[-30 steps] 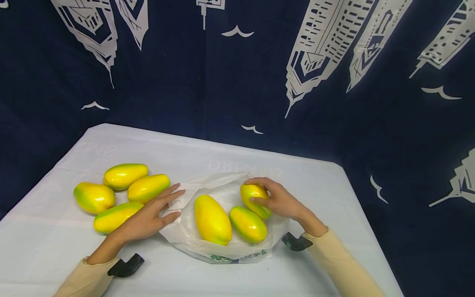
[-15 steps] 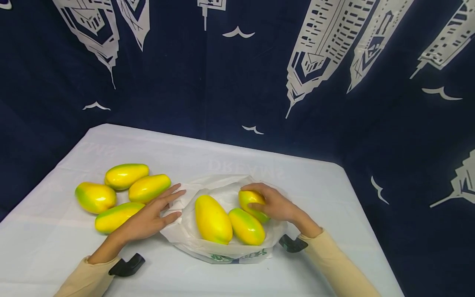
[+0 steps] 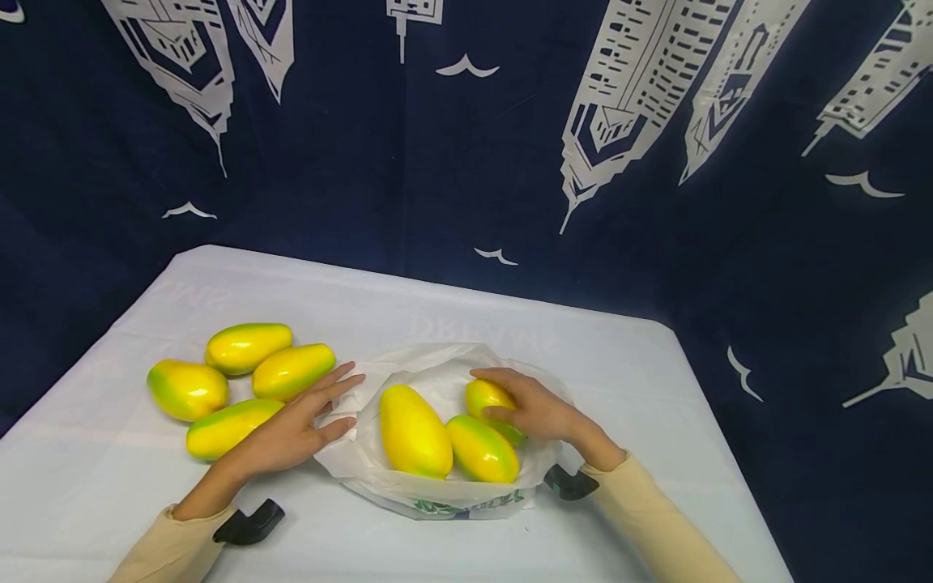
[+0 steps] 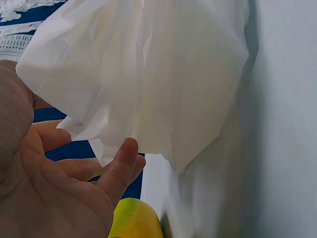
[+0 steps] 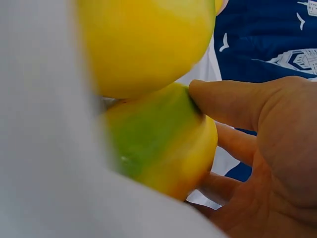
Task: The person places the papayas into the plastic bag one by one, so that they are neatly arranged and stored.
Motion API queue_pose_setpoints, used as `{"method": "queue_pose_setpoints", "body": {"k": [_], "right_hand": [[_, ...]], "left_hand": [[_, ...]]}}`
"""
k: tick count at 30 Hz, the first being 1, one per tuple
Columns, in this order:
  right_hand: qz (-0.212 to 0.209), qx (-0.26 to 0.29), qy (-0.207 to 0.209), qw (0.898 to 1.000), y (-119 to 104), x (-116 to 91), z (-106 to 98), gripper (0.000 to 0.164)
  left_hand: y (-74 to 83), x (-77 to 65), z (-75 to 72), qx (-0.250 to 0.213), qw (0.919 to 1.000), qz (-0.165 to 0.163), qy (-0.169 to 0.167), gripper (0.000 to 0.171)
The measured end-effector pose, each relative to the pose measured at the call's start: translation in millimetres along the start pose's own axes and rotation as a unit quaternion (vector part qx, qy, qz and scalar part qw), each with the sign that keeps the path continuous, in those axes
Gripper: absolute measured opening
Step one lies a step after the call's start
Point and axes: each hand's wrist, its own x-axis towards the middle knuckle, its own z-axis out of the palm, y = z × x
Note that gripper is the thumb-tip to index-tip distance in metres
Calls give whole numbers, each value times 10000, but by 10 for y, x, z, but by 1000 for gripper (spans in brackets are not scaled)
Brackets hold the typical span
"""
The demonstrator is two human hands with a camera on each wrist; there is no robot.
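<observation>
A white plastic bag [image 3: 394, 492] lies spread with its mouth up, and three yellow-green mangoes show inside it. My right hand [image 3: 543, 411] holds the rear right mango [image 3: 487, 397], thumb on the near side and fingers over the far side. In the right wrist view this mango [image 5: 158, 144] sits against another mango [image 5: 143, 44]. A large mango [image 3: 414, 431] and a smaller mango [image 3: 483, 449] fill the front of the bag. My left hand [image 3: 287, 433] has its fingers spread straight at the bag's left edge; the left wrist view shows fingertips touching the thin plastic [image 4: 148, 74].
Several more mangoes [image 3: 188, 390] lie grouped to the left of the bag, the nearest one [image 3: 229, 429] partly behind my left hand. All rests on a white-covered table [image 3: 619, 364]. A dark blue cloth [image 3: 364, 162] with white building prints hangs behind it.
My right hand has moved slightly left and lower with the mango, settling it deeper in the bag. The smaller mango beside it has shifted a little left. My left hand has stayed in place.
</observation>
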Motion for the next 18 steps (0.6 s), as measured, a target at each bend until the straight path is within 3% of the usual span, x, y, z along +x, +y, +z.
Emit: {"method": "queue_pose_setpoints", "body": {"k": [7,18], "right_hand": [[184,-21,-8,9998,-4,-7,15,56],[-156,-36,250,9996,-23,-89,-61,57]], "left_hand": [[-11,-8,5,48,10000,-31,1,60],[-15,-9,9,91,10000,-33,15,61]]}}
